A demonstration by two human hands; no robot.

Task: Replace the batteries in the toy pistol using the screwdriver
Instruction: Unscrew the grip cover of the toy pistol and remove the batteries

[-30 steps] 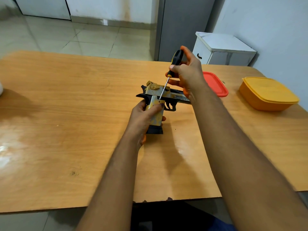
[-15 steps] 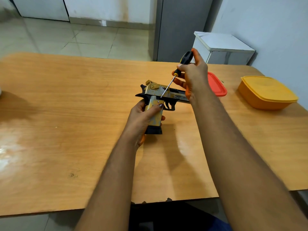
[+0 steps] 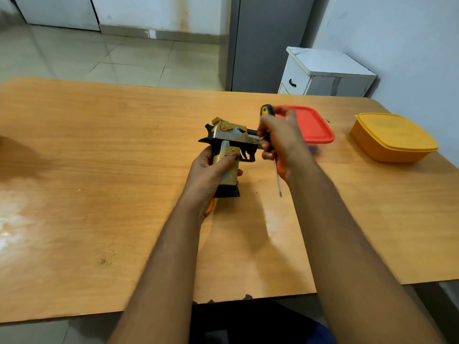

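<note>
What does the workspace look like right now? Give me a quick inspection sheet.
Surface: wooden table, glare patches at the left.
Job's things: toy pistol held upright, barrel pointing right; screwdriver off the pistol, tip pointing down toward the person. No batteries seen.
Clutter: red-lidded box and orange box, both lidded, at the far right.
Grippers: left hand holds the pistol's grip; right hand holds the screwdriver, motion-blurred.
Cables: nothing seen.
Surroundings: white cabinet, grey panel, tiled floor.
</note>
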